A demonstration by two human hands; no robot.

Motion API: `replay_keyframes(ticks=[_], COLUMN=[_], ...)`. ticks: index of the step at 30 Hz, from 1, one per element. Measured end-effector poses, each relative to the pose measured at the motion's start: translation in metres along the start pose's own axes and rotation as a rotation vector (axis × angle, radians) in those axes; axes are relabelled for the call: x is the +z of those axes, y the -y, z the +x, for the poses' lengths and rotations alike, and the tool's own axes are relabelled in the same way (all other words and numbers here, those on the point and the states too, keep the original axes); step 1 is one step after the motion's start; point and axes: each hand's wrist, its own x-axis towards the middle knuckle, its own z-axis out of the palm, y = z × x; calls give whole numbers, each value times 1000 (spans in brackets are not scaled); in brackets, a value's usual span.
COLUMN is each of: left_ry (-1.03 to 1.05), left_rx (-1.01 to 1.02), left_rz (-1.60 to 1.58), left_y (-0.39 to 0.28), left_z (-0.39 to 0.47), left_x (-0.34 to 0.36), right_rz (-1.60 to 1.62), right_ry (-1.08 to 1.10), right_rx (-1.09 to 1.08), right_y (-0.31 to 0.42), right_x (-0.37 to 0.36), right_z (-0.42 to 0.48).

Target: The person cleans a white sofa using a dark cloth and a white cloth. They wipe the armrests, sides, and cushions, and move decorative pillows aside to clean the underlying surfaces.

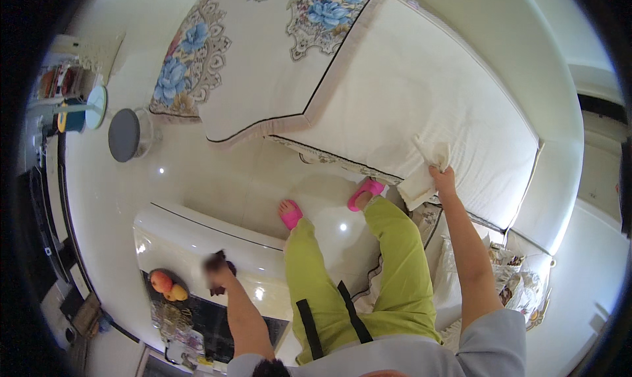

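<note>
My right hand grips a bunched piece of cream cloth at the near edge of a white-covered sofa seat. One part of that cloth hangs over the seat's edge, and a twisted end lies on the seat. My left hand is closed around a dark cloth above the glossy white coffee table; part of this area is blurred. A cover with blue flowers lies across the far section of the sofa.
Fruit sits in a dark bowl on the table, near clear bags and small items. A round bin with a grey lid stands on the shiny floor. Cushions lie at the right. A fan stands far left.
</note>
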Motion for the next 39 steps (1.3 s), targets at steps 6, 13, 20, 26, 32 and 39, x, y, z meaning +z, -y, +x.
replay_keyframes(ticks=[6, 13, 20, 26, 32, 39], left_ry=[693, 1111, 1180, 1316, 1512, 1007], left_rx=[62, 891, 1204, 710, 262, 482], left_rz=[-869, -705, -801, -1039, -1275, -1448], left_y=[-154, -415, -565, -632, -714, -865], left_z=[-113, -336, -526, -578, -604, -568], left_x=[-48, -127, -164, -141, -143, -115], right_rz=[357, 588, 806, 544, 412, -97], right_ry=[122, 231, 329, 365, 215, -331], right_rx=[207, 241, -62, -145, -250, -615], right_y=[12, 45, 142, 166, 174, 285], right_x=[5, 2, -56, -98, -161, -218], right_z=[-35, -2, 49, 110, 186, 309])
